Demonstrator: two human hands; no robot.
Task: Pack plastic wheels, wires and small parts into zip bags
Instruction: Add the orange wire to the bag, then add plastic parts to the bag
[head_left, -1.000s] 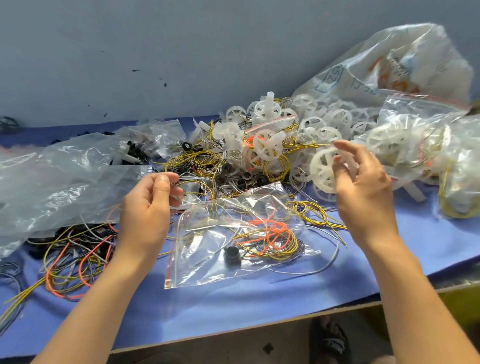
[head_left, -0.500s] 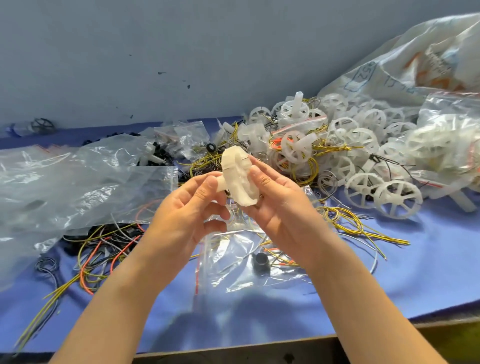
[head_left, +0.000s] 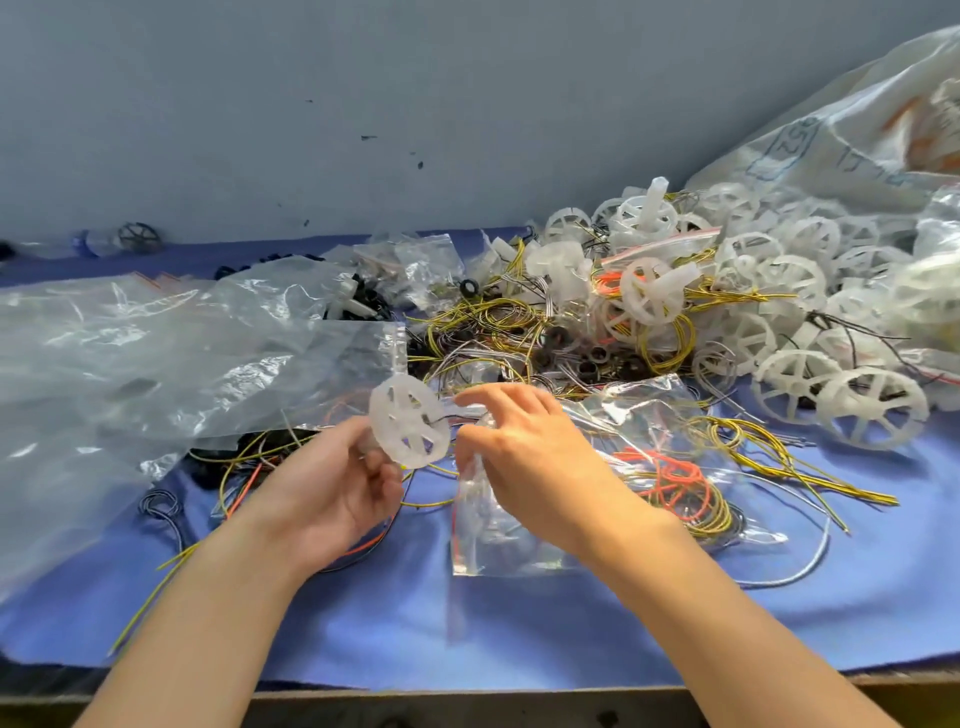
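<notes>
My left hand (head_left: 332, 488) grips a white spoked plastic wheel (head_left: 409, 422) by its hub, face turned toward me, above the blue table. My right hand (head_left: 524, 462) pinches the upper edge of a clear zip bag (head_left: 597, 519) with a red seal strip. That bag lies on the cloth and holds coiled orange and yellow wires (head_left: 680, 483). The wheel sits just left of the bag's mouth, outside it. A heap of white wheels (head_left: 779, 291) fills the back right.
A large crumpled clear plastic sheet (head_left: 130, 374) covers the left side. Loose yellow, black and orange wires (head_left: 493, 332) and small black rings (head_left: 558, 338) lie in the middle. A big printed sack (head_left: 857, 130) leans at far right. The table's front edge (head_left: 467, 696) runs below my arms.
The wheel passed from my right hand to my left. My right hand dropped to the zip bag and took hold of its edge. The view shifted left.
</notes>
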